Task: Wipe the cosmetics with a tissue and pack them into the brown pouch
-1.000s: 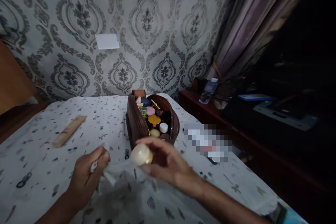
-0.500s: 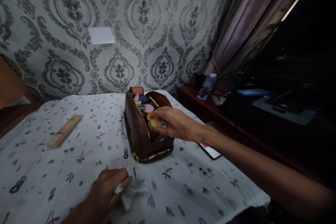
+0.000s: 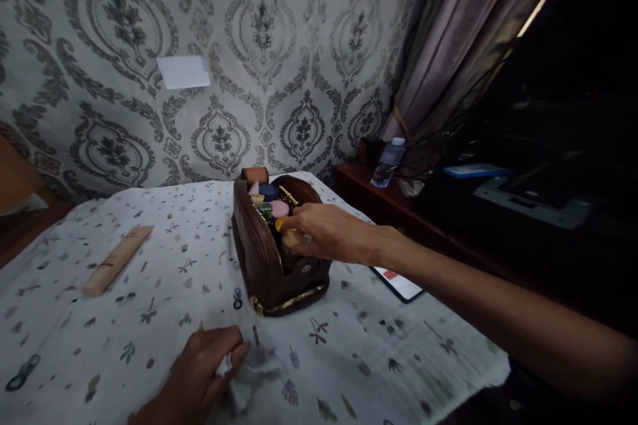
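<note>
A brown leather toiletry bag [image 3: 259,252] stands unzipped on the bed, packed with small containers. My right hand [image 3: 323,232] reaches into its near end, thumb and fingers closed around a pale yellowish round-topped container [image 3: 292,240]; my fingers hide part of it. Beside that are a yellow cap [image 3: 280,224], a pink round lid [image 3: 279,209], a green lid [image 3: 266,210] and a dark blue lid [image 3: 269,192]. Lower down, my left hand [image 3: 212,358] is closed on a crumpled white tissue [image 3: 244,382], resting on the patterned sheet.
A flat beige packet [image 3: 118,261] lies left on the sheet [image 3: 164,319]. Partly under my right forearm is a tablet or phone with a lit screen [image 3: 401,284]. A water bottle [image 3: 389,163] stands on the dark red ledge [image 3: 351,179] at right.
My right hand sits slightly deeper in the bag with the pale container. My left hand has hardly moved. The view has shifted a little.
</note>
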A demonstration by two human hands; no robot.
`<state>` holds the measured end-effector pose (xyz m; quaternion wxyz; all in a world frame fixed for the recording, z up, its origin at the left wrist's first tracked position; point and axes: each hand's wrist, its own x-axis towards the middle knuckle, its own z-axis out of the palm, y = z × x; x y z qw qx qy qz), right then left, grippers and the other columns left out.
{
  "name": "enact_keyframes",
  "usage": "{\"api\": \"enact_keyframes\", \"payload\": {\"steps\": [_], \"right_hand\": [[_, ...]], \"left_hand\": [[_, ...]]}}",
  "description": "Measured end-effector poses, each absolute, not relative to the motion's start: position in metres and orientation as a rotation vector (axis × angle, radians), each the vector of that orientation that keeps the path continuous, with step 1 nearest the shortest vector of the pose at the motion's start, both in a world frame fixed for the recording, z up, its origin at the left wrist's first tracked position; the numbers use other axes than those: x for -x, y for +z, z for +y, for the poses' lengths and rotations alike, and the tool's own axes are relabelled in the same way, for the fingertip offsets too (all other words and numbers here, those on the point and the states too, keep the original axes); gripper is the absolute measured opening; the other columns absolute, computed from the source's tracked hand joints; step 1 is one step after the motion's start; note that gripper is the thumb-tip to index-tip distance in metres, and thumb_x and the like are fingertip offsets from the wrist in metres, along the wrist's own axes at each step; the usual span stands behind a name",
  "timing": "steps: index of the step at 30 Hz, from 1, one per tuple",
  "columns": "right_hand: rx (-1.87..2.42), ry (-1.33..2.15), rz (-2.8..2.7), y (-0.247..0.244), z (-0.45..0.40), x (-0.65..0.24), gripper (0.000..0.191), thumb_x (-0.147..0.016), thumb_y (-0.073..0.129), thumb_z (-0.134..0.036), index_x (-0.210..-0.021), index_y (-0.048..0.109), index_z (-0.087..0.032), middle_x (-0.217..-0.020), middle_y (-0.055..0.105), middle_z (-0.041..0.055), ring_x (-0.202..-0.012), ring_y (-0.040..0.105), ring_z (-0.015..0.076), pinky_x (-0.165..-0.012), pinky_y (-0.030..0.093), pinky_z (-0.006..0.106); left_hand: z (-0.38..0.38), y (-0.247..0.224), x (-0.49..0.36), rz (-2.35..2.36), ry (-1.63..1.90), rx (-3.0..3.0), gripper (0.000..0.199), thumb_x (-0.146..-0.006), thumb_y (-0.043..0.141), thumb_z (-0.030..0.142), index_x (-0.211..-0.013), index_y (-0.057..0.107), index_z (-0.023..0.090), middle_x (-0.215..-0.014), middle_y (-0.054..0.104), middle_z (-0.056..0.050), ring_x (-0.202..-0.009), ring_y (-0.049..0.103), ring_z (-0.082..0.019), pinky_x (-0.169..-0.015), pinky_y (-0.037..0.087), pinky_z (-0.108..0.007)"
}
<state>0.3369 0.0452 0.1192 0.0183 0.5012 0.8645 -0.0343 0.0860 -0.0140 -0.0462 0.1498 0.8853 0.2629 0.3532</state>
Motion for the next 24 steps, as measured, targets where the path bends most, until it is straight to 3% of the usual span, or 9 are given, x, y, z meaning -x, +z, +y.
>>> {"api": "enact_keyframes", "payload": {"steps": [16, 24], "right_hand": [[-1.474, -0.093, 2.713, 0.121, 0.044, -0.345, 0.032, -0.084, 0.068, -0.025, -0.115, 0.068, -0.019, -0.105, 0.070, 0.0089, -0.099, 0.064, 0.0238, -0.070, 0.038, 0.027], [-1.410, -0.102, 2.847, 0.117, 0.047, -0.354, 0.042, -0.084, 0.069, -0.028, -0.125, 0.064, -0.020, -0.111, 0.068, 0.0109, -0.105, 0.062, 0.0244, -0.078, 0.040, 0.028]], "left_hand": [[-0.011, -0.055, -0.083, 0.777, 0.989, -2.471, 0.029, -0.098, 0.042, 0.020, -0.070, 0.036, 0.021, -0.057, 0.043, 0.006, -0.046, 0.047, -0.007, -0.048, 0.032, -0.019], [-0.023, -0.056, -0.085, 1.150, 0.917, -2.164, 0.040, -0.101, 0.041, 0.039, -0.066, 0.040, 0.020, -0.059, 0.043, 0.005, -0.053, 0.044, -0.010, -0.056, 0.033, -0.022]]}}
